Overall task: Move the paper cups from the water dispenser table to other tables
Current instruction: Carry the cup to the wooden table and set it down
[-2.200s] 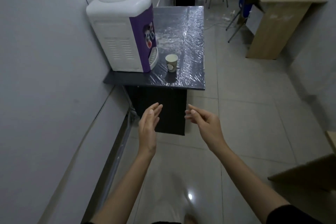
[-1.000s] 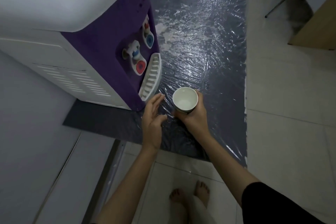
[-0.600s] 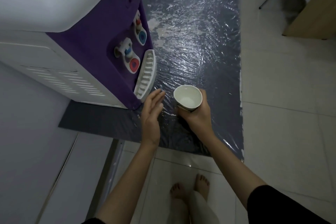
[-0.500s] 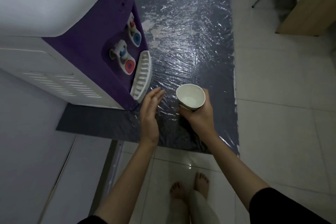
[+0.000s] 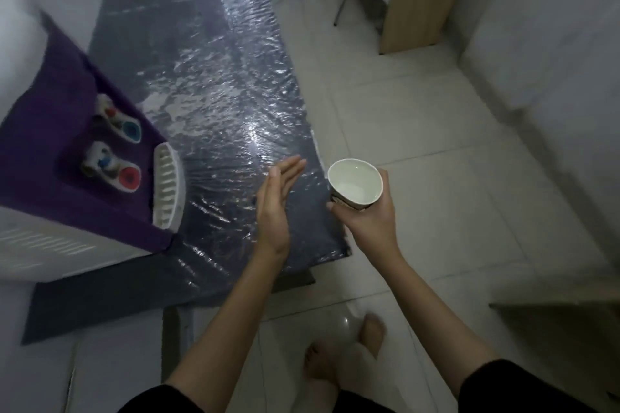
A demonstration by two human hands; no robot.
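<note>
Your right hand [image 5: 370, 223] grips the paper cup [image 5: 355, 185] off the table's [image 5: 214, 84] 3 o'clock edge; left hand [image 5: 275, 208] flat, empty. Squeeze hard and it could crumple.

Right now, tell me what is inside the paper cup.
The paper cup, held upright in the right hand, shows a bare white inner wall and bottom; no object inside. Whether clear water lies at the bottom cannot be told. The left hand is empty.

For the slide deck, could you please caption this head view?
Right hand carries a paper cup off the water dispenser table; left hand open.
</note>
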